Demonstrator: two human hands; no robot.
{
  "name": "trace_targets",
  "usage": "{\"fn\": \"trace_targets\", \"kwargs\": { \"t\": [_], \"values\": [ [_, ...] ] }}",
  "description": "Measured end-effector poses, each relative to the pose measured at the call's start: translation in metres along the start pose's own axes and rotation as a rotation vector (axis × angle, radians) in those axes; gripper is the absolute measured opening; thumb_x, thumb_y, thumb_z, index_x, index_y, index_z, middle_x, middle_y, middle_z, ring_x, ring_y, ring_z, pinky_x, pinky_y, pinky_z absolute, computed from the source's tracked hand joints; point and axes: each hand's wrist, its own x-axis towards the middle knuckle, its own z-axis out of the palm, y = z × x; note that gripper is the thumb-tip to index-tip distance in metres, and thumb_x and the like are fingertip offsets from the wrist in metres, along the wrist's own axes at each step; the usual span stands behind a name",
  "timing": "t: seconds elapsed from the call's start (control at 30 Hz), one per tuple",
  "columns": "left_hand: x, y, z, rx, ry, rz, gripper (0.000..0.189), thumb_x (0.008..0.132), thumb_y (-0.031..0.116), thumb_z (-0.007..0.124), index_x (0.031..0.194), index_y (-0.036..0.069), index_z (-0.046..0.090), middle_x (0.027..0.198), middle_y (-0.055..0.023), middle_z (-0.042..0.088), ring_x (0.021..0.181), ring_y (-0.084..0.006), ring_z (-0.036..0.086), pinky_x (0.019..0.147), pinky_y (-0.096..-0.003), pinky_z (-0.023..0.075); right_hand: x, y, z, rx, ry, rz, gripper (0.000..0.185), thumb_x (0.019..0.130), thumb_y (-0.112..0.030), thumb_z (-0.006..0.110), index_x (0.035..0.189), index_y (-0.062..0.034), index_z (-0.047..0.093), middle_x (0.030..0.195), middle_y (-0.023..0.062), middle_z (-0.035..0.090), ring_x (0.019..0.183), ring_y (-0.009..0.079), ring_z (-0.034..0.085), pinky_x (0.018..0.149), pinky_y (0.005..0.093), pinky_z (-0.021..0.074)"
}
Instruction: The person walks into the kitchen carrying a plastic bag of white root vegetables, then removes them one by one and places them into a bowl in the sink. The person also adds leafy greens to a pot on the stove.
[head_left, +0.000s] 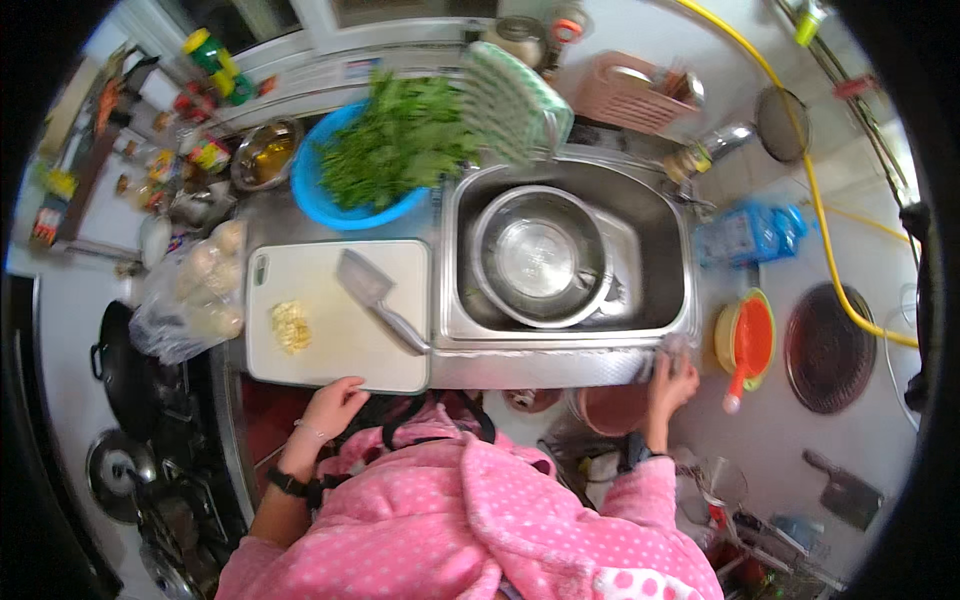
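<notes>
My left hand (335, 407) holds nothing; its loosely bent fingers are at the front edge of a white cutting board (337, 367). A small pile of chopped garlic (290, 327) lies on the board's left part. To its right a cleaver (367, 279) rests slantwise, its metal handle towards the board's front right corner. At the front right corner of the sink, my right hand (673, 384) presses a blurred greyish cloth or scrubber (676, 348) on the metal rim. Inside the steel sink (660, 247) sits a round steel basin (541, 259).
Leafy greens (397, 142) fill a blue basin (311, 187) behind the board. A green striped cloth (514, 101) hangs behind the sink. Left of the board lies a plastic bag of round pale items (206, 281). A red ladle (752, 337) and a yellow hose (817, 202) are at right.
</notes>
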Motion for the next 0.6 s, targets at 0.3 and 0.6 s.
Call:
{"fn": "trace_targets", "kwargs": {
  "t": [0.3, 0.6],
  "values": [
    [-0.003, -0.027, -0.014, -0.104, 0.071, 0.005, 0.032, 0.087, 0.020, 0.062, 0.113, 0.001, 0.059, 0.094, -0.0123, 0.067, 0.081, -0.0159, 0.062, 0.073, -0.0280, 0.0498, -0.047, -0.142, -0.028, 0.795, -0.494, 0.054, 0.037, 0.088, -0.015, 0.061, 0.122, -0.0045, 0.052, 0.111, 0.0103, 0.050, 0.098, 0.0191, 0.051, 0.084, 0.0315, 0.0425],
    [-0.027, -0.081, -0.053, -0.174, 0.349, -0.009, 0.030, 0.087, 0.020, 0.062, 0.111, 0.003, 0.060, 0.090, -0.0130, 0.066, 0.080, -0.0182, 0.063, 0.073, -0.0301, 0.0502, -0.090, -0.286, -0.070, 0.958, -1.035, -0.263, 0.025, 0.088, -0.009, 0.060, 0.112, -0.0007, 0.058, 0.088, 0.0038, 0.063, 0.073, 0.0083, 0.056, 0.068, 0.0235, 0.0462]
  ]
}}
